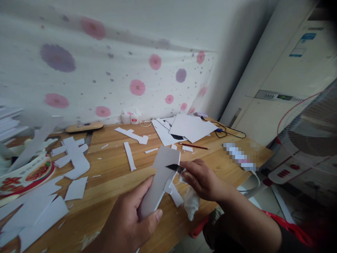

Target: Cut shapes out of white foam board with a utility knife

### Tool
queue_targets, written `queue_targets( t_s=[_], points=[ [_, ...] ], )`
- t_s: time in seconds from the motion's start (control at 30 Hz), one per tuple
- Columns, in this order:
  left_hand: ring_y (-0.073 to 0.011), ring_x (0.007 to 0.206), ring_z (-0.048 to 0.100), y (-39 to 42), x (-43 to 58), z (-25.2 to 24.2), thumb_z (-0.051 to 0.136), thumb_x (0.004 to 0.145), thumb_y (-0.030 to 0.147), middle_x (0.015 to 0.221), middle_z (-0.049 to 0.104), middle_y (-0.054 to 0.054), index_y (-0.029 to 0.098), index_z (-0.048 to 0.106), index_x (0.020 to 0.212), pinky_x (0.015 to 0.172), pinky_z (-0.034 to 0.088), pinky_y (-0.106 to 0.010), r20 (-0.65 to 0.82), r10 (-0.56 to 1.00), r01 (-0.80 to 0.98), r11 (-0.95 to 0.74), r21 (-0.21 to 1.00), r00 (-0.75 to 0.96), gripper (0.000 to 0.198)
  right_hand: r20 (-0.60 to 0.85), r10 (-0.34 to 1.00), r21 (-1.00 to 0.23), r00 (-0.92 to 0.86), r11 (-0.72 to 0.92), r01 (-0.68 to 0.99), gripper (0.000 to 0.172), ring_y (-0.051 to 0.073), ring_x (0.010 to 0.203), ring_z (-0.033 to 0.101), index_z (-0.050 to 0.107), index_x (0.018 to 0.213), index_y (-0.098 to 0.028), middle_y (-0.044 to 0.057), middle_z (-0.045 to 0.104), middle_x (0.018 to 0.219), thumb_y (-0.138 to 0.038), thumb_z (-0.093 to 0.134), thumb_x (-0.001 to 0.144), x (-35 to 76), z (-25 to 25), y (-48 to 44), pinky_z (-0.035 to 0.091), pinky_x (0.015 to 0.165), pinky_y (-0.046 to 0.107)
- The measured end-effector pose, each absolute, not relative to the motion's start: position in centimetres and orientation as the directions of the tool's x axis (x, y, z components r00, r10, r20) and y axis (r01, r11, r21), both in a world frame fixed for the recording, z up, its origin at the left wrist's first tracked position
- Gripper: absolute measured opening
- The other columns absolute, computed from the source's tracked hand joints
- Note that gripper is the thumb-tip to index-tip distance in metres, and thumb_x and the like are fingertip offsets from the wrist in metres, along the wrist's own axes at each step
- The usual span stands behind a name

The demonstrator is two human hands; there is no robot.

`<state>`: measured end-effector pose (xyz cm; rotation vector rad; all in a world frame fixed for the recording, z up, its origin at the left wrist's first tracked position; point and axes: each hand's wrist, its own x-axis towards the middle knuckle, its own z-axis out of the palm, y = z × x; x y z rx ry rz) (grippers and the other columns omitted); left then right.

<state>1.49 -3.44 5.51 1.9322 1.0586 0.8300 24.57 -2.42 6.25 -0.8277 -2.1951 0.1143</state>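
Head view is showing the left hand (131, 219) gripping a white cut-out card piece (161, 175) low in the middle of the frame. Its fingers and thumb are closing around the piece's lower end, holding it up above the light wooden table (113, 189). The right hand (204, 181) is pinching a small dark-bladed knife (176, 168), whose tip is touching the right edge of the white cut-out card piece about halfway up. A crumpled white tissue (191, 203) is hanging from under that hand's fingers. The two hands are working close together, meeting only through the blade and the card.

Narrow white card strips (130, 156) are lying on the table just beyond the hands. Cross-shaped white scraps (75, 158) are resting further left, and larger white offcuts (34, 211) are spreading along the near left edge. A round red-printed paper plate (26, 174) is sitting at the far left. Behind the hands, a thin red pencil (193, 146) is lying in front of a loose pile of white sheets (192, 127), and two small white glue bottles (131, 118) are standing against the flower-patterned cloth (105, 70). A red-rimmed fan (310, 130) is standing off the table to the right.
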Motion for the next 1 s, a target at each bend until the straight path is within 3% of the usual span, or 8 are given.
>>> queue_targets(
  t_s=[0.1,0.27,0.43,0.7,0.8,1.0],
  points=[
    [-0.0180,0.067,0.063,-3.4,1.6,5.2,0.055,0.070,0.029,0.079,0.070,0.003,0.027,0.062,0.122,0.064,0.053,-0.025,0.171,0.862,0.351,-0.365,0.863,0.477,0.052,0.586,0.619,-0.359,-0.523,0.777,0.517,0.025,0.012,0.054,0.048,0.057,0.113,-0.016,-0.001,0.056,0.063,-0.026,0.039,0.098,24.9,6.6,-2.4,0.038,0.053,0.023],
    [-0.0157,0.058,0.060,-3.2,1.4,4.5,0.055,0.071,0.026,0.067,0.066,0.004,0.026,0.059,0.126,0.052,0.050,-0.020,0.164,0.844,0.386,-0.396,0.833,0.511,0.055,0.451,0.680,-0.445,-0.578,0.732,0.515,0.025,0.011,0.051,0.041,0.057,0.109,-0.015,-0.002,0.052,0.062,-0.027,0.039,0.097,25.5,7.3,-2.5,0.034,0.052,0.023],
    [-0.0162,0.060,0.062,-3.0,1.3,3.6,0.056,0.073,0.030,0.072,0.068,0.004,0.027,0.057,0.128,0.051,0.050,-0.019,0.187,0.845,0.410,-0.422,0.809,0.501,0.055,0.327,0.731,-0.429,-0.600,0.680,0.594,0.023,0.011,0.054,0.040,0.058,0.100,-0.014,-0.001,0.051,0.064,-0.027,0.039,0.097,26.1,8.1,-2.8,0.032,0.054,0.024],
    [-0.0170,0.061,0.064,-3.4,1.6,3.7,0.054,0.071,0.028,0.071,0.069,0.004,0.026,0.057,0.130,0.050,0.050,-0.019,0.193,0.847,0.336,-0.392,0.856,0.496,0.059,0.510,0.731,-0.652,-0.453,0.672,0.351,0.029,0.007,0.050,0.037,0.047,0.079,-0.018,-0.005,0.040,0.061,-0.034,0.035,0.100,23.9,5.5,-2.8,0.032,0.049,0.019],
    [-0.0199,0.069,0.067,-3.3,1.4,3.7,0.057,0.071,0.030,0.069,0.069,0.003,0.026,0.057,0.130,0.054,0.053,-0.020,0.201,0.852,0.373,-0.408,0.833,0.483,0.059,0.522,0.727,-0.614,-0.445,0.683,0.395,0.025,0.008,0.051,0.037,0.049,0.085,-0.018,-0.005,0.041,0.062,-0.033,0.035,0.100,24.0,5.5,-2.8,0.031,0.050,0.020],
    [-0.0205,0.077,0.069,-2.8,1.1,2.8,0.060,0.071,0.032,0.089,0.074,0.001,0.026,0.059,0.127,0.065,0.056,-0.024,0.217,0.860,0.451,-0.438,0.777,0.462,0.057,0.296,0.733,-0.524,-0.612,0.661,0.538,0.022,0.009,0.054,0.033,0.049,0.084,-0.018,-0.005,0.040,0.063,-0.032,0.039,0.098,26.0,7.4,-2.5,0.029,0.053,0.024]
  ],
)
